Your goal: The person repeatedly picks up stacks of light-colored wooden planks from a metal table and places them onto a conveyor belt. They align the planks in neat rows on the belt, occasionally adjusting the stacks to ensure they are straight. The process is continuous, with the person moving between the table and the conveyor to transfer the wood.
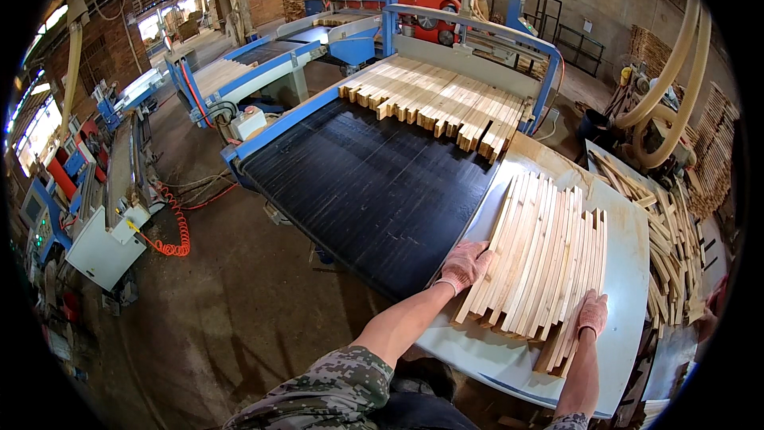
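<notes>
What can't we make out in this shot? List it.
Head view:
- Palms of left hand and right hand: hidden by the hands' own backs.
- Table under the nearer slats: covered by them.
- Right sleeve: cut off by lower edge.
- Screen at far left: too small to read.

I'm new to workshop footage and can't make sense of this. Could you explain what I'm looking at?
There is no robot here: a person is working, and a fisheye camera on their head looks down, which is why straight edges bend. The left hand and right hand, both in reddish gloves, are at opposite sides of a batch of pale wooden strips on a smooth, light table. Whether they grip or just press is hard to tell. Beside the table is a wide black belt, with another row of wood on its far part, near a blue frame.
</notes>
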A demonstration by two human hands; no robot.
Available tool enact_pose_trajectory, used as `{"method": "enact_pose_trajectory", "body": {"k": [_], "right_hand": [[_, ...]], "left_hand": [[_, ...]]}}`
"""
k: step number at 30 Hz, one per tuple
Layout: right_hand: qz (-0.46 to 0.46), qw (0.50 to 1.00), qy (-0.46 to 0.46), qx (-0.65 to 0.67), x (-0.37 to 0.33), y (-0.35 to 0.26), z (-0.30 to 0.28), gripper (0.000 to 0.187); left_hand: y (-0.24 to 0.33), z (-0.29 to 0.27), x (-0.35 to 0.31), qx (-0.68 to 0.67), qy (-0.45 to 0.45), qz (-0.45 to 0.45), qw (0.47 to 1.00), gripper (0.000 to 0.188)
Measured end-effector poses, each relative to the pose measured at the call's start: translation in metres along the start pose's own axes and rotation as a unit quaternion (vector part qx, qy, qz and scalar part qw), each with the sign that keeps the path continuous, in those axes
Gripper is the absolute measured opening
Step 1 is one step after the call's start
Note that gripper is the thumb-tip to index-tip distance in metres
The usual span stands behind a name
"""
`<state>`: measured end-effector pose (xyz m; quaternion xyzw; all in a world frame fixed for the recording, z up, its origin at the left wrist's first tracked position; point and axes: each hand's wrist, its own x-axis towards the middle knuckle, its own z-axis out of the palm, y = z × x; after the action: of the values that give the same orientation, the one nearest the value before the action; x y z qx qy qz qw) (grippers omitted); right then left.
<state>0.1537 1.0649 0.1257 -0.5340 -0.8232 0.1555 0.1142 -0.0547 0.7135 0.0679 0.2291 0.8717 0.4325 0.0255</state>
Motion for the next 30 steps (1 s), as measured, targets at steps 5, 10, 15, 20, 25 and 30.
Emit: {"method": "enact_pose_trajectory", "body": {"k": [5,10,15,20,25,30], "right_hand": [[0.001,1.0,-0.01,-0.003,0.002,0.001,-0.001,0.077],[0.005,1.0,-0.014,-0.006,0.005,0.002,0.0,0.077],[0.001,1.0,-0.015,-0.002,0.001,-0.001,-0.003,0.078],[-0.007,1.0,-0.004,0.02,0.009,0.008,0.006,0.076],[-0.01,1.0,-0.002,0.016,0.007,0.007,0.007,0.075],[-0.005,1.0,-0.015,0.006,0.009,0.008,0.005,0.076]], "left_hand": [[0.003,-0.002,-0.001,0.002,-0.003,-0.002,1.0,0.058],[0.001,0.0,0.001,-0.001,0.002,0.008,1.0,0.057],[-0.003,0.003,0.001,0.005,0.006,0.009,1.0,0.057],[0.002,0.001,0.002,0.007,-0.004,0.002,1.0,0.056],[0.0,0.0,0.0,0.009,-0.003,0.003,1.0,0.056],[0.003,0.0,0.001,0.006,-0.003,0.0,1.0,0.058]]}}
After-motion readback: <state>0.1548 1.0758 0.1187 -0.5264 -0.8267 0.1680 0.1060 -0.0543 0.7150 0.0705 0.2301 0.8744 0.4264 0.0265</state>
